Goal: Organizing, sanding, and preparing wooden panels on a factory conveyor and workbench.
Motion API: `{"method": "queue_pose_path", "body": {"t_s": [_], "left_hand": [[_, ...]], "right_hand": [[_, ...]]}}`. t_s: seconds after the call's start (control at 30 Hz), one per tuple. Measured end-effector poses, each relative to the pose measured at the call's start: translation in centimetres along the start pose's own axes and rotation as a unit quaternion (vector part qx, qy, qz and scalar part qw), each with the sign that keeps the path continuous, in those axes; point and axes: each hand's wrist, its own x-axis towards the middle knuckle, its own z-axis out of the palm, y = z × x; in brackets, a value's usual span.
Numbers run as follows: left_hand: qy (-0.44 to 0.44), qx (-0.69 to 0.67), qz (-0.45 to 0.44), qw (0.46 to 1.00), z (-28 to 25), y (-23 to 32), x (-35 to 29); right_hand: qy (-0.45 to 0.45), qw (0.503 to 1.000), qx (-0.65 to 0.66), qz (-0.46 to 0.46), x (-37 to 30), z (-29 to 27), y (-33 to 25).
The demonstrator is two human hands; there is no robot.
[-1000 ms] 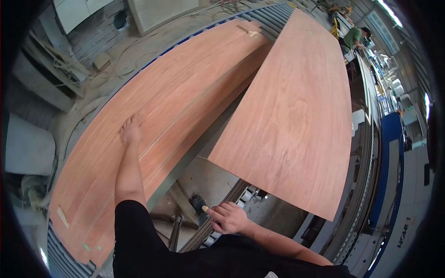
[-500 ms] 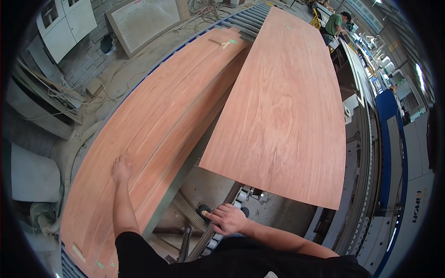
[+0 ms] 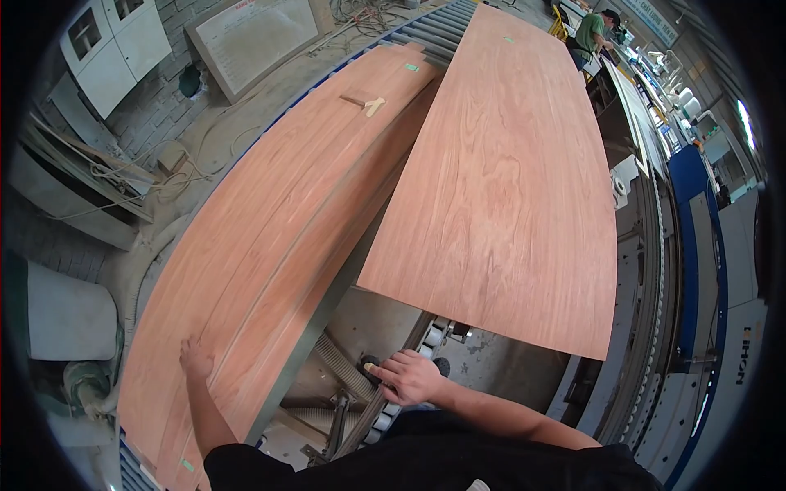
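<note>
Blue-edged grey metal roller conveyor carries long, reddish-brown wood-grain boards. Broad, flat reddish-brown wood panel overlaps rollers at far end; contact hidden.

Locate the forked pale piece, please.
Head view, upper middle: the forked pale piece lies near the far end of the left wooden boards, beside a brown strip.

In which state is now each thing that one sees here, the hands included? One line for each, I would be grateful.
Left hand: open, resting on the boards
Right hand: fingers curled, grip unclear
Left wooden boards: lying side by side
Wide wooden panel: lying, near end overhanging
Yellowish piece: lying on the boards
Framed board: tilted
</note>
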Motion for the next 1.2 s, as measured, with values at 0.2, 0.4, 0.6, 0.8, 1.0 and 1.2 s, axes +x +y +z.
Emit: {"method": "queue_pose_path", "body": {"t_s": [0.2, 0.4, 0.6, 0.8, 1.0, 1.2], "left_hand": [[0.107, -0.1, 0.14, 0.979, 2.6, 4.7, 6.0], [0.066, -0.03, 0.064, 0.995, -0.7, 11.7, 4.9], [0.099, -0.041, 0.052, 0.993, 1.7, 3.5, 1.4], [0.103, -0.053, -0.009, 0.993, 4.7, -5.3, -2.2], [-0.003, 0.003, -0.096, 0.995, 3.0, -7.0, -2.4], [0.133, -0.121, 0.018, 0.983, 0.9, 2.2, 1.7]], "right_hand": [[-0.007, 0.999, 0.011, -0.03, 0.9, 0.5, -1.2], [0.003, 1.0, 0.001, -0.026, 0.6, 0.3, -0.9], [-0.012, 0.999, -0.008, -0.034, 0.8, 0.4, -1.0], [-0.058, 0.998, -0.011, -0.028, 1.1, 0.0, -1.1], [-0.156, 0.976, 0.128, -0.083, 3.5, -5.5, 0.0], [-0.121, 0.986, 0.04, -0.108, 15.0, -13.1, 6.9]]}}
